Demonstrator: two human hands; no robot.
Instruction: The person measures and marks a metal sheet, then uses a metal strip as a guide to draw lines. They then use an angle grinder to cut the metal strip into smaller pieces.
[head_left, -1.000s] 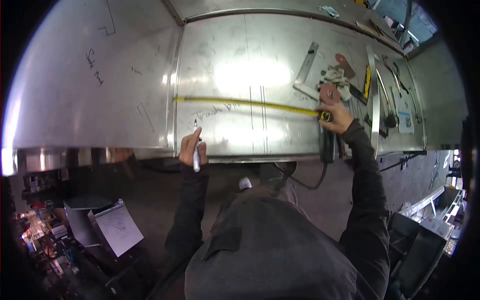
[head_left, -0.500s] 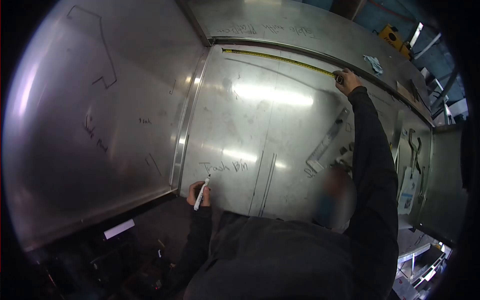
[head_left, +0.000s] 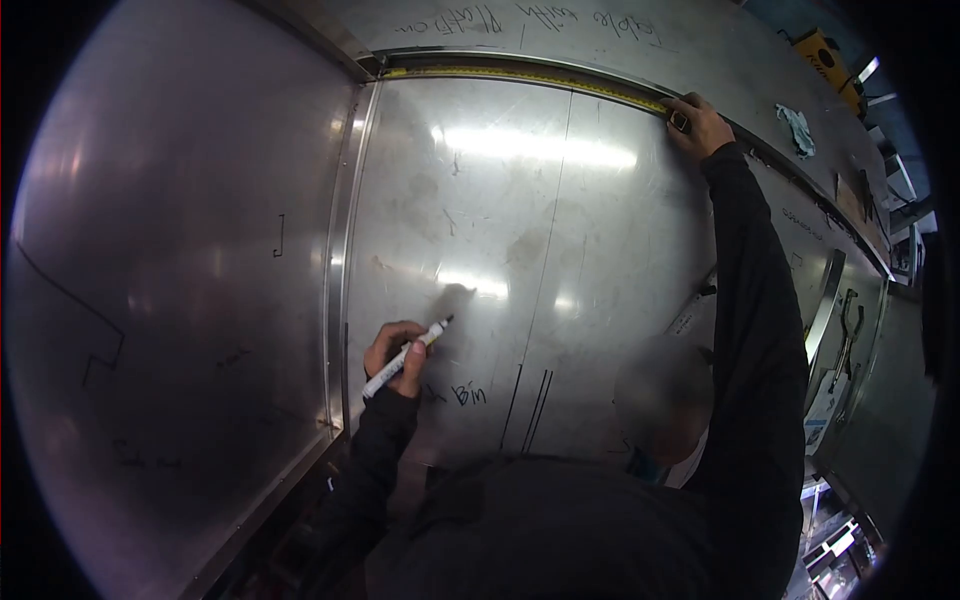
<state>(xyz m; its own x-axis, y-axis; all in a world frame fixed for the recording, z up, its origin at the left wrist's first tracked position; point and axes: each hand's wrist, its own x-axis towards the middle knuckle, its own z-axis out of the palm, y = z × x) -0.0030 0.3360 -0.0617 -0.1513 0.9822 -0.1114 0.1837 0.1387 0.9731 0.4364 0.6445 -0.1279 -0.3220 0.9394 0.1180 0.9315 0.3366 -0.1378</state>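
Observation:
My left hand (head_left: 398, 352) is closed around a white marker (head_left: 395, 368), its dark tip uncapped and held above the metal sheet (head_left: 480, 220). Handwriting ending in "Bin" is partly hidden behind this hand. At the far right edge of the sheet, my right hand (head_left: 705, 128) grips the case of a tape measure (head_left: 682, 121). Its yellow blade (head_left: 520, 76) stretches left along the sheet's back edge to the corner by the upright metal panel (head_left: 190, 200). Pencil-thin dark lines run down the sheet near my body.
Another metal surface with handwriting (head_left: 540, 22) lies beyond the back edge, carrying a pale cloth (head_left: 796, 130) and a yellow box (head_left: 828, 68). To the right are locking pliers (head_left: 850, 325) and a white label (head_left: 824, 405). A square ruler (head_left: 695, 308) is partly covered by my arm.
The tape blade has shifted back against the sheet's far edge, its end now near the corner. My left hand has moved forward with the marker, covering part of the writing. The view has shifted.

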